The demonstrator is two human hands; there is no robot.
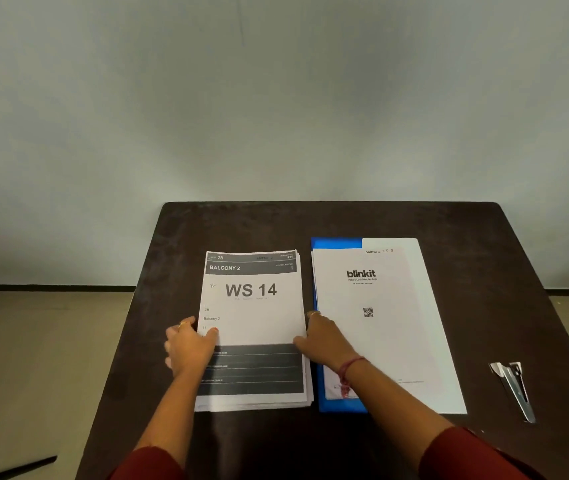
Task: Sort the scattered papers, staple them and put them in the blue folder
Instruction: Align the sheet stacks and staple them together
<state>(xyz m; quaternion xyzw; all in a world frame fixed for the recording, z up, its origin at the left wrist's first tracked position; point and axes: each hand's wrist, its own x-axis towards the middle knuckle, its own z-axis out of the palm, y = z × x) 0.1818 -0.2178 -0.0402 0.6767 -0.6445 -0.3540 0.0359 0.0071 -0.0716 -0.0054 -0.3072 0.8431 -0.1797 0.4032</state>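
Observation:
A stack of printed papers (pixel 253 317), the top sheet reading "WS 14", lies at the table's middle. My left hand (pixel 189 344) holds its left edge, thumb on the top sheet and fingers curled at the side. My right hand (pixel 321 336) rests against the stack's right edge with its fingers bent at the edge. To the right lies the blue folder (pixel 335 243), mostly covered by white sheets (pixel 380 327), one printed "blinkit" with a QR code. A metal stapler (pixel 515 388) lies at the table's right edge.
The dark brown table (pixel 310 220) stands against a pale wall (pixel 276 98). Its back strip and right side between the sheets and the stapler are bare. Beige floor (pixel 34 358) shows on the left.

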